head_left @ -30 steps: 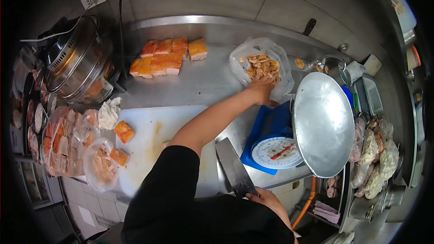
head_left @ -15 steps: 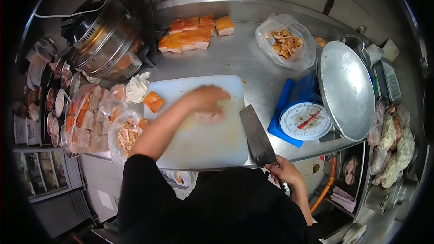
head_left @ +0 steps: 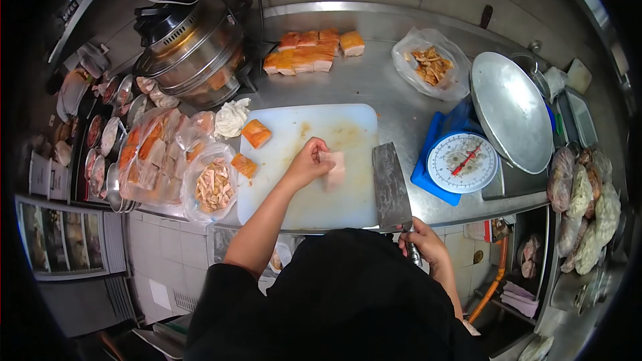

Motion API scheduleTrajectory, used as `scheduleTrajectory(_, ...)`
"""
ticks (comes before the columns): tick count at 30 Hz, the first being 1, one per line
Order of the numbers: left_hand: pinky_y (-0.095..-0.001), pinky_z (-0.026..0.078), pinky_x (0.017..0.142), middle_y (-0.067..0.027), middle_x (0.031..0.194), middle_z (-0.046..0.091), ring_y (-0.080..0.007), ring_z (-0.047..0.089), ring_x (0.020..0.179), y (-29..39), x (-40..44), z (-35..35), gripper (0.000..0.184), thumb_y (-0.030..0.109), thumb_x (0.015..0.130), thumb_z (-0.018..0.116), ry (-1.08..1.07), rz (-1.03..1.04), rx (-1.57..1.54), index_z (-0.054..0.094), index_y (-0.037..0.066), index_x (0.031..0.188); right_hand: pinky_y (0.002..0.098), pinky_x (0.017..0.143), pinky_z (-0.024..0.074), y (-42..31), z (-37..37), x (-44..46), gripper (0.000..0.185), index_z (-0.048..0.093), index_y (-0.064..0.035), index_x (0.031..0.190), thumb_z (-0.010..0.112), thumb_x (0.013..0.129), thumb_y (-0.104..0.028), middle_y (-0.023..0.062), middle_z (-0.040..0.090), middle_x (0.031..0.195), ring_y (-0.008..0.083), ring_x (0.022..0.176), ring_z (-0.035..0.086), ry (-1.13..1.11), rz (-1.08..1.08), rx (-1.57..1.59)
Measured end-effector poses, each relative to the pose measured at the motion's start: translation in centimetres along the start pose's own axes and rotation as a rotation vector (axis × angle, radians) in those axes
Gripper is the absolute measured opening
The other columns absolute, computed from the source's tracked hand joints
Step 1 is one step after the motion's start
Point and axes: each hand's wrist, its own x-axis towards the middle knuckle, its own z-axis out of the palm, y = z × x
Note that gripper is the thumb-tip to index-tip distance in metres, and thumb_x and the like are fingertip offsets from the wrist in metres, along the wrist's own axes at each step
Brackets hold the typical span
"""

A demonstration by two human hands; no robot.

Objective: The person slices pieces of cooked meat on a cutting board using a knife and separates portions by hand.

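Over the middle of the white cutting board [head_left: 287, 194], my left hand [head_left: 311, 162] has its fingers closed on a pale piece of meat [head_left: 335, 168], which is slightly blurred. My right hand [head_left: 424, 244] grips the handle of a wide cleaver [head_left: 391, 186]; its blade lies along the board's right edge. Two orange-skinned chunks sit near the board's left side, an upper one [head_left: 256, 134] and a lower one [head_left: 244, 166]. Beside them is a plastic bag of cut pale meat [head_left: 214, 187].
A blue scale [head_left: 463, 162] with a metal pan [head_left: 512, 112] stands right of the board. Behind are a bag of browned strips [head_left: 432, 67] and rows of orange-skinned meat [head_left: 301, 60]. A round cooker [head_left: 200, 57], a crumpled cloth [head_left: 232, 117] and bagged meat [head_left: 150, 160] are at left.
My left hand has gone from the bag of browned strips back to the board and taken hold of the pale meat. My right hand still holds the cleaver. The view has shifted.
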Motion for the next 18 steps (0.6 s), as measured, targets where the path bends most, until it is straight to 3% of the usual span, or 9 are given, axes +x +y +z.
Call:
scheduleTrajectory(2,-0.0277,0.050,0.087,-0.0029,0.113,0.058,-0.0123,0.060,0.104,-1.3,-0.8,-0.1,0.034,-0.004,0.084,0.068,-0.001,0.132,-0.373,0.048,0.010,0.109,0.0334,0.056,0.0528,0.0,-0.2,0.0,0.033,0.057,-0.0012,0.123,0.056,0.090,-0.002,0.0109,0.065,0.079,0.0206,0.060,0.063,-0.002,-0.008,-0.014)
scheduleTrajectory(5,-0.0295,0.050,0.094,-0.0041,0.117,0.059,-0.0139,0.060,0.107,-0.6,-2.6,0.5,0.037,-0.012,0.083,0.063,0.051,0.204,-0.487,0.047,0.010,0.109,0.0329,0.055,0.0523,-0.2,-0.4,-0.2,0.033,0.057,-0.0011,0.122,0.054,0.089,-0.002,0.0104,0.064,0.079,0.0202,0.059,0.063,0.009,0.000,-0.041)
scheduleTrajectory(12,-0.0301,0.050,0.098,-0.0070,0.124,0.059,-0.0135,0.058,0.114,-3.3,-2.4,-1.0,0.034,-0.011,0.083,0.063,0.065,0.139,-0.430,0.050,0.008,0.108,0.0329,0.054,0.0513,0.1,-0.6,0.0,0.030,0.056,-0.0013,0.119,0.054,0.090,-0.002,0.0099,0.064,0.078,0.0192,0.057,0.061,0.006,-0.016,-0.084)
scheduleTrajectory(14,-0.0344,0.051,0.099,-0.0092,0.128,0.061,-0.0181,0.060,0.119,-2.3,-2.7,-1.3,0.039,-0.007,0.081,0.068,0.157,0.145,0.049,0.055,0.007,0.114,0.0329,0.054,0.0512,0.0,-0.6,-0.1,0.030,0.056,-0.0013,0.120,0.054,0.090,-0.002,0.0098,0.064,0.077,0.0190,0.056,0.061,0.009,-0.012,-0.096)
scheduleTrajectory(15,-0.0344,0.051,0.099,-0.0092,0.128,0.061,-0.0181,0.060,0.119,-1.5,-2.9,-1.2,0.039,-0.007,0.081,0.068,0.160,0.149,0.051,0.055,0.007,0.114,0.0328,0.054,0.0512,-0.1,-0.6,-0.2,0.030,0.056,-0.0012,0.120,0.054,0.090,-0.002,0.0096,0.064,0.077,0.0187,0.056,0.061,0.015,-0.009,-0.108)
scheduleTrajectory(17,-0.0414,0.048,0.101,-0.0107,0.135,0.062,-0.0256,0.060,0.122,-0.1,-3.3,-0.8,0.044,0.002,0.080,0.073,0.268,0.389,0.572,0.059,0.007,0.122,0.0326,0.054,0.0512,-0.3,-0.7,-0.4,0.030,0.056,-0.0013,0.120,0.054,0.090,-0.002,0.0094,0.064,0.077,0.0186,0.055,0.061,0.013,-0.011,-0.118)
scheduleTrajectory(18,-0.0414,0.048,0.101,-0.0107,0.135,0.062,-0.0256,0.060,0.122,1.0,-3.5,-0.8,0.044,0.002,0.080,0.073,0.269,0.390,0.572,0.059,0.007,0.122,0.0324,0.054,0.0512,-0.3,-0.7,-0.5,0.030,0.056,-0.0013,0.120,0.054,0.091,-0.002,0.0091,0.064,0.076,0.0185,0.055,0.061,0.011,-0.006,-0.128)
